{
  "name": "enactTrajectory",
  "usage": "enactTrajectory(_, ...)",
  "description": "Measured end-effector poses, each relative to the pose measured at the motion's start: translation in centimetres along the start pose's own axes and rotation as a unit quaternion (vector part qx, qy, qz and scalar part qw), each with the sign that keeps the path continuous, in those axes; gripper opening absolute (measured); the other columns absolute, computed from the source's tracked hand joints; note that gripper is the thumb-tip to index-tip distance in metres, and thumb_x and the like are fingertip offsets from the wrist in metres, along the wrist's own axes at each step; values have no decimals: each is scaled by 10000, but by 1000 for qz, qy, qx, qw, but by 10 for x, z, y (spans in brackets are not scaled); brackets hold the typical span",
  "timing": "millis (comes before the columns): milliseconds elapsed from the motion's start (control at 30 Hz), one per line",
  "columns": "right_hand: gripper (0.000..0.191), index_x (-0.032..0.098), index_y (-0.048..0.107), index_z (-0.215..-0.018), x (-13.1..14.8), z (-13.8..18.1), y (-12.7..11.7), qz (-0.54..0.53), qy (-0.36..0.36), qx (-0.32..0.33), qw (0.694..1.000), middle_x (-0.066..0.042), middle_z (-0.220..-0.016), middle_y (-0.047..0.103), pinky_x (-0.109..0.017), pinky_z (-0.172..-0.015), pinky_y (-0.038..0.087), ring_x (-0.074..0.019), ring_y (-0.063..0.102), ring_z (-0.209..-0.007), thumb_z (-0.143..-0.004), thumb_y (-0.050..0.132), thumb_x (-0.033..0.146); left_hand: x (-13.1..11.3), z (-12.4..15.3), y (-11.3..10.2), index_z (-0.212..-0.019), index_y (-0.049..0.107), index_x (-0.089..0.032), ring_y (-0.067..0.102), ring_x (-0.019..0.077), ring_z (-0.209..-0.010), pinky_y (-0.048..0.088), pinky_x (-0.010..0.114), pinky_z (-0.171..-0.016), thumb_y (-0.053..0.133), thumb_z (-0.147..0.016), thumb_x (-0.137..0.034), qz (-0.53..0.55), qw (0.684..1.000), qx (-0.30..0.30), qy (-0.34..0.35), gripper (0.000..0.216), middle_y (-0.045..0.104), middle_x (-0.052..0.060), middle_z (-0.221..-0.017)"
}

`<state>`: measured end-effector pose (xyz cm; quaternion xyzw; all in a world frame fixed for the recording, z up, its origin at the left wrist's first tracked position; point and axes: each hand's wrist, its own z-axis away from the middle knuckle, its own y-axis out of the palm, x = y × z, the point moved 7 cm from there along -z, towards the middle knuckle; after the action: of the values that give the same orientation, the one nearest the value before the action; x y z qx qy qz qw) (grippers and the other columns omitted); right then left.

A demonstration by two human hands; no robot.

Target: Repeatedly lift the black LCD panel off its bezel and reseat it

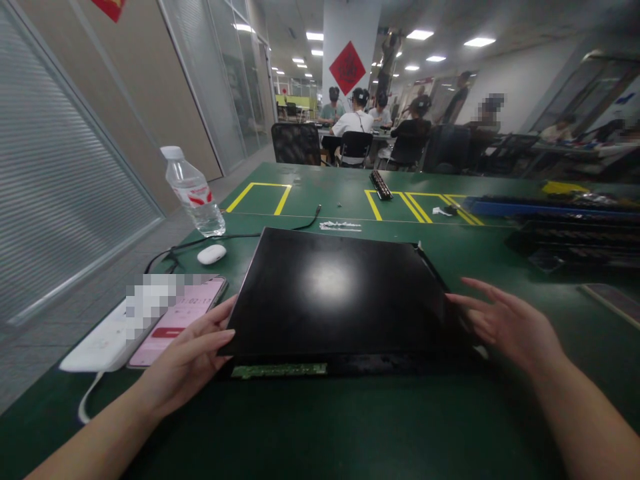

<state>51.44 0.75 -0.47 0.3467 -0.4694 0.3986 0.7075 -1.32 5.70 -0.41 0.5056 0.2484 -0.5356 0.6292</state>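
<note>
Pinching the L edge of a flat blk panel (360, 317), the L hand (187, 360) has its thumb on top & other fingers tucked under, clamped on it. R hand (515, 330) is by the panel's R edge, fingers spread apart, some tips at the edge; can't tell if they press on it. Panel is front & ctr over the grn table (350, 430), btwn both hands, glossy side up w/ a bright reflection; can't tell if it lies flat or sits a bit raised. Grn circuit strip (280, 370) runs along its near edge, L part.

L of panel: pink-screened phone (193, 313), partly behind the L hand, next to a wht block (107, 340) w/ a wht cable (86, 400) at its near end. Sm. wht case (212, 255) beyond them, then a clear water bottle (196, 193). Blk cable (240, 235) passes beyond panel's far edge. Farther back: yel. tape (270, 185), dk ribbed part (381, 185), wht bits (340, 226). Far R: blue strip (550, 207) among dk long parts. Ppl (355, 123) seated in bkgd.
</note>
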Motion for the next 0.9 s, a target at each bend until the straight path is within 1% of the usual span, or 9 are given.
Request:
enactTrajectory(233, 523, 300, 695, -1224, 3, 3, -2, 37, -14, -24, 999, -164, -1118, 828, -263, -367, 340, -109, 403, -468, -783, 743, 578, -2, 2, 8, -1602, 634, -279, 777, 368, -1262, 644, 425, -1044, 936, -785, -229, -10, 1000, 0, -16, 873, 835, 102, -1377)
enactTrajectory(467, 527, 276, 697, -1225, 0, 1, -5, 115, -70, -31, 990, -143, -1132, 820, -279, -366, 339, -99, 391, -462, -814, 777, 596, 5, -7, 0, -1582, 653, -308, 704, 384, -1386, 610, 451, -1105, 924, -817, -290, -20, 999, 39, -23, 812, 795, 92, -1459)
enactTrajectory(567, 530, 274, 691, -1236, -3, -3, -7, 161, -79, -27, 983, -133, -1188, 816, -300, -373, 380, -104, 431, -461, -830, 785, 601, 6, -8, -1, -1600, 632, -307, 688, 387, -1409, 598, 459, -1121, 914, -822, -278, -13, 998, 46, -29, 828, 777, 93, -1490)
enactTrajectory(600, 551, 271, 691, -1239, -4, -4, -7, 177, -74, -25, 981, -124, -1146, 822, -307, -374, 393, -111, 448, -456, -816, 797, 607, 7, -8, 0, -1596, 636, -310, 686, 387, -1411, 595, 462, -1122, 912, -825, -273, -10, 998, 49, -30, 819, 772, 90, -1499)
enactTrajectory(667, 599, 263, 693, -1262, -5, -5, -7, 208, -64, -20, 976, -71, -902, 804, -313, -388, 419, -139, 479, -453, -801, 812, 626, 7, -9, 0, -1567, 665, -313, 682, 385, -1416, 600, 458, -1107, 909, -835, -271, -6, 998, 52, -28, 773, 756, 84, -1523)
enactTrajectory(767, 632, 240, 710, -1272, 0, 0, -1, 250, -76, -21, 965, 42, -516, 555, -318, -417, 433, -178, 480, -441, -815, 786, 670, 8, -10, -2, -1505, 720, -301, 689, 381, -1406, 615, 435, -1066, 932, -819, -269, -6, 998, 50, -26, 718, 748, 84, -1535)
enactTrajectory(800, 620, 240, 719, -1253, 2, 2, 1, 260, -84, -27, 962, 60, -468, 485, -321, -424, 432, -182, 473, -435, -817, 777, 677, 8, -10, -3, -1494, 728, -294, 696, 378, -1396, 617, 427, -1058, 945, -807, -267, -6, 998, 48, -26, 721, 753, 87, -1528)
enactTrajectory(833, 599, 245, 729, -1227, 3, 4, 3, 268, -90, -34, 959, 60, -458, 472, -326, -428, 432, -184, 471, -432, -813, 774, 676, 9, -10, -3, -1493, 728, -286, 703, 376, -1387, 617, 420, -1055, 957, -794, -262, -6, 999, 47, -26, 735, 758, 91, -1519)
enactTrajectory(900, 553, 261, 742, -1177, 5, 6, 5, 281, -95, -48, 954, 7, -557, 614, -339, -434, 440, -194, 517, -462, -796, 782, 661, 8, -11, -3, -1525, 698, -276, 708, 370, -1383, 615, 409, -1057, 968, -787, -259, -4, 999, 45, -22, 786, 760, 101, -1515)
